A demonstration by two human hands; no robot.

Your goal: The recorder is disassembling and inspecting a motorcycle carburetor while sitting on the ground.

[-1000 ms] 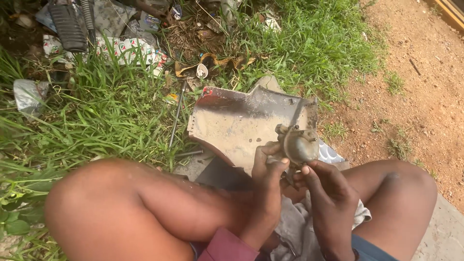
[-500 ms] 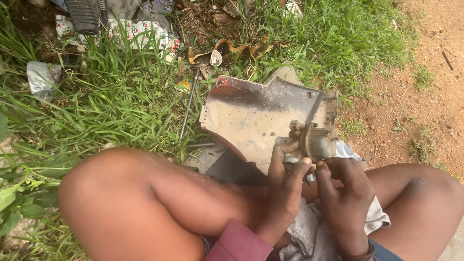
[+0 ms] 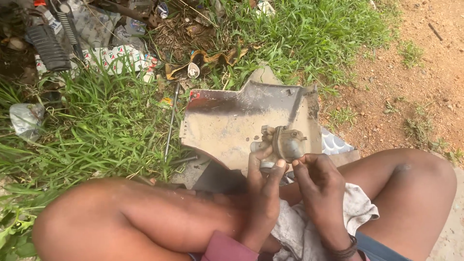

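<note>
My left hand grips a small dirty metal engine part, round-bodied with a short tube at its lower end. My right hand touches the same part from the right, fingertips pinched at its lower edge. I hold it above my lap, between my bare knees. A grey rag lies across my lap under the hands. Behind the part rests a flat, mud-stained plastic panel with a jagged outline.
Tall grass covers the left and top. A thin metal rod lies in it beside the panel. Litter, a black ribbed rubber piece and printed wrappers sit at top left. Bare reddish dirt is at right.
The long thin tool that stood up against the part is no longer in view. My right fingers have shifted to the part's lower edge. The camera view moved slightly.
</note>
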